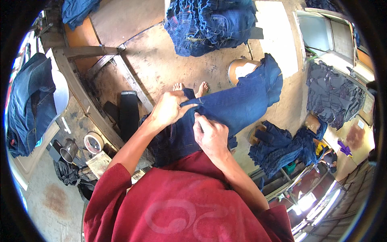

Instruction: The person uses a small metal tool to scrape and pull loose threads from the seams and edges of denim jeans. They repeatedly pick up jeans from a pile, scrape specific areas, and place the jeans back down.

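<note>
A dark blue pair of jeans [238, 101] lies across my lap and stretches away to the right. My left hand [171, 108] is closed on its edge, with the index finger and thumb reaching along the cloth. Close beside it, my right hand [210, 135] is curled, its thumb and fingertips pinched at the denim just below the left fingers. Whether a small thing such as a thread sits in that pinch is too small to tell. More denim hangs below and between my hands, partly hidden by my forearms.
A bundle of jeans [209, 28] stands ahead. Denim piles [282, 147] and dark garments [334, 94] lie to the right. On the left, a wooden-edged table carries jeans [32, 109], a tape roll [93, 142] and a metal cup [69, 151]. A round stool [238, 70] stands behind the held jeans.
</note>
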`<state>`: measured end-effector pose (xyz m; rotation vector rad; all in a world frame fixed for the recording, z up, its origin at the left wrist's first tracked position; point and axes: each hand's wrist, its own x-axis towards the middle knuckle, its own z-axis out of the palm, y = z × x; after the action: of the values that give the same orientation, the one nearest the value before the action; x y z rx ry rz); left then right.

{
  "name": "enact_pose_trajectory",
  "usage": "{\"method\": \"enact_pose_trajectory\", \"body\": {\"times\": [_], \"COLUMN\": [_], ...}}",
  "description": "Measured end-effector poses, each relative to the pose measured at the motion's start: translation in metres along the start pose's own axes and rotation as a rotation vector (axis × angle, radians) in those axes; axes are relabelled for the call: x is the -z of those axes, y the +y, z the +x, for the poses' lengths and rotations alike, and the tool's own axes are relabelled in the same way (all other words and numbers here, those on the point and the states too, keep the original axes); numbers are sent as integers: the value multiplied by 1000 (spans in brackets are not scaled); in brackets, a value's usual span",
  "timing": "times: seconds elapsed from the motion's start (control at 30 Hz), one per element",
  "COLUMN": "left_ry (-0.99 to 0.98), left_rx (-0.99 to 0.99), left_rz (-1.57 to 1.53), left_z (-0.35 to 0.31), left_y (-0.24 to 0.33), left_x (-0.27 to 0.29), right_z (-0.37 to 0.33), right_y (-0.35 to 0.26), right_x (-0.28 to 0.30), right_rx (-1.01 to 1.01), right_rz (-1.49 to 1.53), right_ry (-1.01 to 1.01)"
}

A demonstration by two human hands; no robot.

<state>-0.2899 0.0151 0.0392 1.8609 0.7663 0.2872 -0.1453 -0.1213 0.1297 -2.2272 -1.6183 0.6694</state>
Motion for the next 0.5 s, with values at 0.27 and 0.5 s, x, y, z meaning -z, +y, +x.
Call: {"method": "enact_pose_trajectory", "body": {"times": [0.27, 0.5], "left_ry": [-8, 23], "left_rx": [15, 53], "left_rz": [15, 24], "left_z": [0, 4], "left_y": [-1, 0], "left_x": [-1, -3], "right_z": [3, -12], "right_y": [1, 0], "right_x": [1, -1], "right_rx": [20, -2], "right_rz": [-14, 148], "right_ry": [-15, 101]}}
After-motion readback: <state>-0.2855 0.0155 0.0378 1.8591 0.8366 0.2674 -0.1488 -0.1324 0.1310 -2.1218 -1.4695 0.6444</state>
